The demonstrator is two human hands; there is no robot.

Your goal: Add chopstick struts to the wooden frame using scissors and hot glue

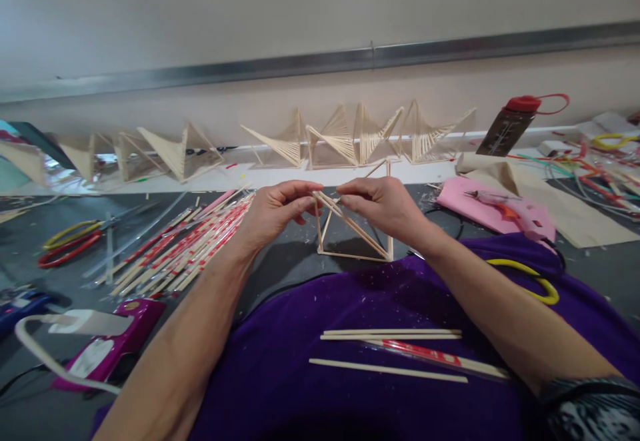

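Observation:
A small open frame of thin wooden chopsticks [354,256] stands on the dark table, with slanting sticks meeting at its upper left corner. My left hand [273,213] pinches that corner between thumb and fingertips. Just to the right, my right hand [387,206] has its thumb and forefinger closed on a slanting chopstick near the same corner; the exact grip is partly hidden. On the purple cloth [285,334] over my lap lie loose chopsticks [390,370] and a red-and-clear wrapped pair [425,353].
Packaged chopsticks [185,248] are piled left, near red-and-yellow-handled pliers [75,241] and a magenta box with a white plug [125,341]. Finished stick models [333,138] line the wall. A glue gun [500,208] rests on pink material [453,198], with a bottle [510,124] behind.

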